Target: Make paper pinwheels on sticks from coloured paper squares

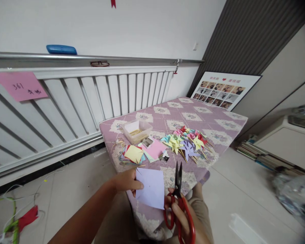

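My left hand [128,181] pinches the left side of a square of lavender paper [151,189], with slits at its left corners and a small dot in the middle. My right hand [180,213] grips red-handled scissors [177,184], blades slightly apart and pointing away from me; some of its fingers are at the paper's right edge. Beyond the paper lies a stack of cut colored squares [134,154], a yellow one on top. Beside it are pink paper sheets [156,148]. Finished paper pinwheels [188,149] on sticks are heaped to the right.
A clear plastic box [139,137] with thin sticks stands on the flowered cloth [185,117] of the table. Behind runs a white radiator [132,93] with a pink note [20,86]. A photo board [218,89] leans at the far end. A plastic-wrapped bundle [296,193] lies right.
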{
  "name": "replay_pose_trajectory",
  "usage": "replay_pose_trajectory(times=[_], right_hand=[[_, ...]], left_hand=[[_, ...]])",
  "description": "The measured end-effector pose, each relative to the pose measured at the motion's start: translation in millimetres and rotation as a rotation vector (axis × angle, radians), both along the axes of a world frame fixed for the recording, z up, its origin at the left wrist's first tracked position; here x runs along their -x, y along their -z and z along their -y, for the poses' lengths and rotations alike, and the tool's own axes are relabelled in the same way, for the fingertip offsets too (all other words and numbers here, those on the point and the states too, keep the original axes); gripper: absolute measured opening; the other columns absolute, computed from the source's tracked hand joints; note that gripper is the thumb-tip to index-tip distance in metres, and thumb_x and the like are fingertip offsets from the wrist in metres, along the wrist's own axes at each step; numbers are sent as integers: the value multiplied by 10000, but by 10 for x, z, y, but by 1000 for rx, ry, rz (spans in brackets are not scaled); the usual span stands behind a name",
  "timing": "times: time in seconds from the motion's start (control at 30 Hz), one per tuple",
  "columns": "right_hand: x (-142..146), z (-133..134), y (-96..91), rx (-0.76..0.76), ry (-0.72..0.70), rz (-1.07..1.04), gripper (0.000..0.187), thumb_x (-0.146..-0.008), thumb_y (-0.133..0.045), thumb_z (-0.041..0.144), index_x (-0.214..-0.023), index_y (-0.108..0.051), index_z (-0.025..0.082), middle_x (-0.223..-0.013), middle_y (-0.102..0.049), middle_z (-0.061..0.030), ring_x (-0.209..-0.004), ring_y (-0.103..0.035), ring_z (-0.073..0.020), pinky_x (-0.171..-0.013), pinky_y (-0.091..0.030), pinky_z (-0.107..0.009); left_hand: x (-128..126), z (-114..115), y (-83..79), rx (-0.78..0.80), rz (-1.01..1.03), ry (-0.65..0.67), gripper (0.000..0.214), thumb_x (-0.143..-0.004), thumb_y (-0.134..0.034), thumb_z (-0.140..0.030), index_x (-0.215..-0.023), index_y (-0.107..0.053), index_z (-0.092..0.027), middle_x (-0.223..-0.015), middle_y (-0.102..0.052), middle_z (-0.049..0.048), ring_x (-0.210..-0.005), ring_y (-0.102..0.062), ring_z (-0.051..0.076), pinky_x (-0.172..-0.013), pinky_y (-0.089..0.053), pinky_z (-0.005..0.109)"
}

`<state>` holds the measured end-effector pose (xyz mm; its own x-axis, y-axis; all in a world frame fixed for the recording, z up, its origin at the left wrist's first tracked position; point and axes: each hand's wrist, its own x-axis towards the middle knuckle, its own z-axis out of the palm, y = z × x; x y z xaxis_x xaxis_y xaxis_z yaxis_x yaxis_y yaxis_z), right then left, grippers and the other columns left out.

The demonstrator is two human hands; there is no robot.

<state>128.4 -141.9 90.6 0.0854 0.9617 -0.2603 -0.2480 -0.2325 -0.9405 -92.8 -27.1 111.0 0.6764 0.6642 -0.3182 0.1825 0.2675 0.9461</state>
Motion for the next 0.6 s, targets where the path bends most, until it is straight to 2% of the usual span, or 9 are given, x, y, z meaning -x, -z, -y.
replay_pose_trajectory(times=[0.1, 0.2, 0.27, 0.4, 0.5, 0.6], right_hand=[[145, -143, -143, -31, -86, -96, 380, -714, -732, 380, -1047, -585, 268, -789, -627, 3, -596, -571, -132, -523, -463, -236], [259, -243, -206, -69, -133, -186, 388, -716, -722, 337, -1059, -566, 245, -827, -652, -7, -636, -581, -160, -554, -470, -257], [306, -267, -177, -71, -92, -190, 400, -715, -719, 315, -1068, -551, 232, -818, -659, -5, -632, -586, -165, -551, -469, -258], [329, -295, -81, -70, 13, -181, 395, -718, -721, 314, -1046, -527, 214, -790, -665, 5, -597, -597, -155, -541, -473, -249], [340, -326, -78, -89, 63, -204, 437, -721, -719, 324, -1081, -497, 217, -828, -680, -10, -626, -622, -175, -570, -494, -273], [364, -350, -95, -122, 98, -194, 380, -752, -690, 328, -1058, -489, 229, -793, -666, 7, -610, -615, -174, -560, -492, -272]], left_hand=[[-18, -33, -44, -7, -34, 153, 178, -620, -623, -239, -766, -662, -146, -645, -633, 4, -503, -531, 127, -476, -431, 244], [-45, -26, 2, 19, -31, 184, 160, -629, -631, -225, -767, -662, -151, -661, -629, 3, -518, -532, 125, -499, -426, 246], [-74, 18, 72, 66, 54, 76, 197, -637, -652, -234, -815, -669, -151, -704, -643, 10, -565, -542, 124, -556, -430, 249], [-188, 234, 197, 272, 370, -307, 282, -625, -729, -318, -843, -675, -148, -733, -663, 37, -652, -573, 146, -658, -434, 274], [-336, 468, 259, 370, 674, -384, 414, -681, -699, -465, -975, -666, -176, -887, -688, 89, -807, -609, 220, -695, -438, 310], [-530, 664, 334, 475, 793, -480, 410, -699, -696, -476, -1014, -651, -217, -1021, -678, 81, -876, -613, 212, -673, -430, 279]])
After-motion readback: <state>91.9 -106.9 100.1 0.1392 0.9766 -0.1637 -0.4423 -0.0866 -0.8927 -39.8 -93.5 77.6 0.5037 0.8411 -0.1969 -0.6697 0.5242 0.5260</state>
